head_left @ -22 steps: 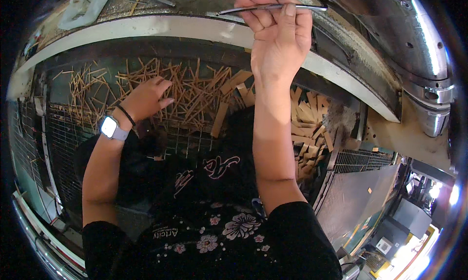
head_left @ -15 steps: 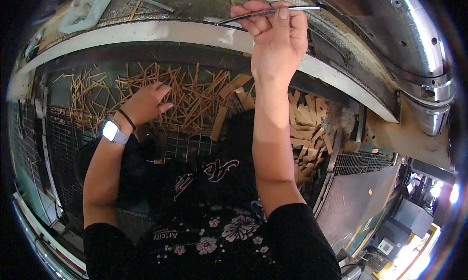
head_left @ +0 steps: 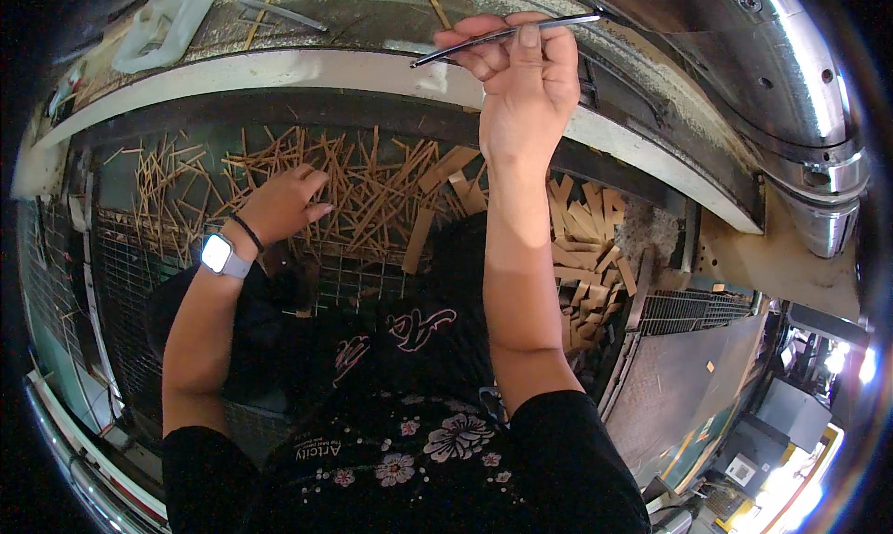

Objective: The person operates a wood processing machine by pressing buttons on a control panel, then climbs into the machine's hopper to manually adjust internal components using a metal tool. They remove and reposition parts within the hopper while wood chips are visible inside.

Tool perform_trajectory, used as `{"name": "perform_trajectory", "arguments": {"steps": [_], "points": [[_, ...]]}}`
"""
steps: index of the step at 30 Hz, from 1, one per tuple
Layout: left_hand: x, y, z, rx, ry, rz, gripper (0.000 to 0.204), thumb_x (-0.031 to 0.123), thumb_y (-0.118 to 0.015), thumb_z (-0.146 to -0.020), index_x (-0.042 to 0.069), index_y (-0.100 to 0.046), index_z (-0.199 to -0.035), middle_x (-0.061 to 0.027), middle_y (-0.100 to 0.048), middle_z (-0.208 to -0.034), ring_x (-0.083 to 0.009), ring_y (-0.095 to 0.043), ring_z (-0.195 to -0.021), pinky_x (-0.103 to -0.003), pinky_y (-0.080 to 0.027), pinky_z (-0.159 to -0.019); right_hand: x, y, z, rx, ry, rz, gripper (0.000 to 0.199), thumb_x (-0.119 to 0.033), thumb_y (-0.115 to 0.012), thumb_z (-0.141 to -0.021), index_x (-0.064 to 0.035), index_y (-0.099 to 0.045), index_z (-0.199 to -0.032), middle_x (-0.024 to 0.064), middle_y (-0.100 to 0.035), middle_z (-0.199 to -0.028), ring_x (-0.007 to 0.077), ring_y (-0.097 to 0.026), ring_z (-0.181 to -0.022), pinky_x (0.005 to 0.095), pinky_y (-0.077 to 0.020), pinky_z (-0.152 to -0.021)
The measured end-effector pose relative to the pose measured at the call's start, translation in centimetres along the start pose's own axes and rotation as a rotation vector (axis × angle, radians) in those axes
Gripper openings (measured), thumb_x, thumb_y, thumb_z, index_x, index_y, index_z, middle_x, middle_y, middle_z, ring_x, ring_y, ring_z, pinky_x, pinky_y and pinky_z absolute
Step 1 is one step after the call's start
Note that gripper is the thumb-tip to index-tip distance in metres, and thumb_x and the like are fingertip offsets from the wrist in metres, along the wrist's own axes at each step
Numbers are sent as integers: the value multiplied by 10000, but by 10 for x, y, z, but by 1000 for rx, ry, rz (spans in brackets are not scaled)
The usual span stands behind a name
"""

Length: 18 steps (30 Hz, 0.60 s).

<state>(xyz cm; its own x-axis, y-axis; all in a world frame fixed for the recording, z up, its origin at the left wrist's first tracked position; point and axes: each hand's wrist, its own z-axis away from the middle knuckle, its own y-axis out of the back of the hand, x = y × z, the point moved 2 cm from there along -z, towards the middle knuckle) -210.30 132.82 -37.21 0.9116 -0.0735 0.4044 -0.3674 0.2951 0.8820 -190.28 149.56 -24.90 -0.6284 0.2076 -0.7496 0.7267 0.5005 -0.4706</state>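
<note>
My right hand (head_left: pixel 526 92) is raised at the top, right of centre, over the pale rail. Its thumb and fingers are closed on a slim metal rod (head_left: pixel 581 20), which slants with its left end lower. My left hand (head_left: pixel 282 206) hangs with loosely curved fingers and the thumb apart, nothing seen in it. A watch (head_left: pixel 223 254) and a dark band are on that wrist. Below and beyond the left hand lies a tangle of narrow brown cardboard strips (head_left: pixel 372 185); whether the fingers touch them I cannot tell.
A pale curved rail (head_left: pixel 307 69) crosses in front of me. Beyond it lie a translucent plastic piece (head_left: pixel 166 24) and a metal bar (head_left: pixel 284 15). Wider cardboard scraps (head_left: pixel 586 246) are heaped beside my right forearm. A large steel cylinder (head_left: pixel 800 78) stands at the upper right; wire mesh (head_left: pixel 130 255) is at left.
My right hand has come slightly lower, and the rod in it is tilted more, its left end down. My left hand has shifted very little.
</note>
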Motion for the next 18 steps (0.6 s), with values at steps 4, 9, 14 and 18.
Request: {"name": "perform_trajectory", "arguments": {"steps": [4, 9, 14, 18], "points": [[4, 3, -2, -3, 5, 1, 419, 243, -627, -808, 9, -490, -1126, -201, -534, -1070, -377, -542, -962, -408, -468, -816, 0, 1, -5, -20, -8, -24, 146, -155, -368, -973, -30, -443, -982, 211, -606, -896, 322, -642, -781, 374, -531, -716], [-2, -3, -4, 4, -13, -24, 421, 251, -621, -811, 6, -487, -1127, -209, -537, -1074, -384, -538, -960, -421, -464, -819, 6, 2, -3, 13, -16, -101, 170, -193, -386, -971, -28, -422, -978, 183, -600, -880, 295, -637, -779, 380, -533, -727], [2, -2, -6, -28, 5, -28, 379, 284, -588, -837, 26, -502, -1100, -192, -537, -1078, -367, -543, -954, -427, -456, -783, 17, -11, -3, 82, -64, -380, 271, -318, -383, -970, -63, -443, -900, 40, -463, -685, 181, -467, -632, 372, -471, -632], [12, 13, -16, -15, 75, 52, 364, 260, -589, -843, 17, -510, -1102, -197, -560, -1051, -375, -542, -960, -414, -450, -816, 24, -3, 5, 5, -226, -542, 412, -476, -351, -941, -110, -398, -757, -20, -275, -602, 105, -238, -548, 269, -228, -512]]}}
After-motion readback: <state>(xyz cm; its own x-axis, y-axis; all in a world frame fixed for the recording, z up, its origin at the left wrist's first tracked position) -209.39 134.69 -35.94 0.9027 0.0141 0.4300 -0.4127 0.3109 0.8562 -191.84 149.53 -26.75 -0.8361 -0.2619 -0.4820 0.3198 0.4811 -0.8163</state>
